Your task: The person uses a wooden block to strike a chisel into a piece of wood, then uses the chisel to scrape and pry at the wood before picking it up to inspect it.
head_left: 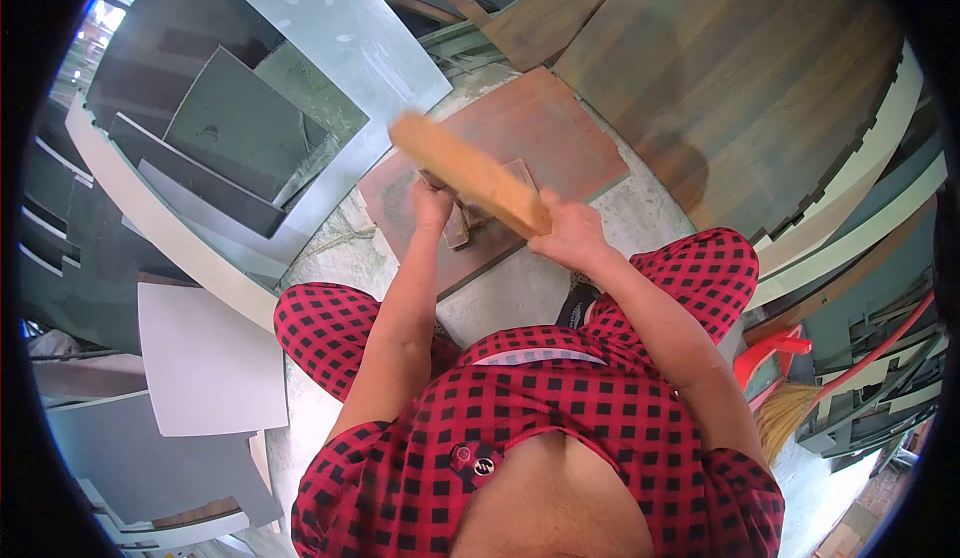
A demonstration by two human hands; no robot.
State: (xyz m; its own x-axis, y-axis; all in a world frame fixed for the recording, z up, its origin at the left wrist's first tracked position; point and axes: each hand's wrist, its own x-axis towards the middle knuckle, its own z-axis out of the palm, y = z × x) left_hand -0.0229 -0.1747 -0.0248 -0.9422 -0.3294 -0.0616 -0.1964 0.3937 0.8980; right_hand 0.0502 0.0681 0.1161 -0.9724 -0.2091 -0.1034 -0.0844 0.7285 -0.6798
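Observation:
My right hand (pixel 574 234) is wrapped around the near end of a thick, light wooden block (pixel 468 172). The block is raised at a slant, its blurred far end pointing up and left. Under it, my left hand (pixel 431 204) is closed on something I cannot make out, mostly hidden by the block. Small brown wooden pieces (pixel 459 230) lie beside that hand. Both hands are above a reddish-brown board (pixel 585 143) lying flat on the floor between my legs.
Large wood-grain panels (pixel 735 88) stand at the right, and a long pale panel (pixel 345 33) with dark sheets (pixel 235 123) at the left. A white sheet (pixel 212 363) lies lower left. A straw broom (pixel 787 416) and a red plastic object (pixel 770 356) are lower right.

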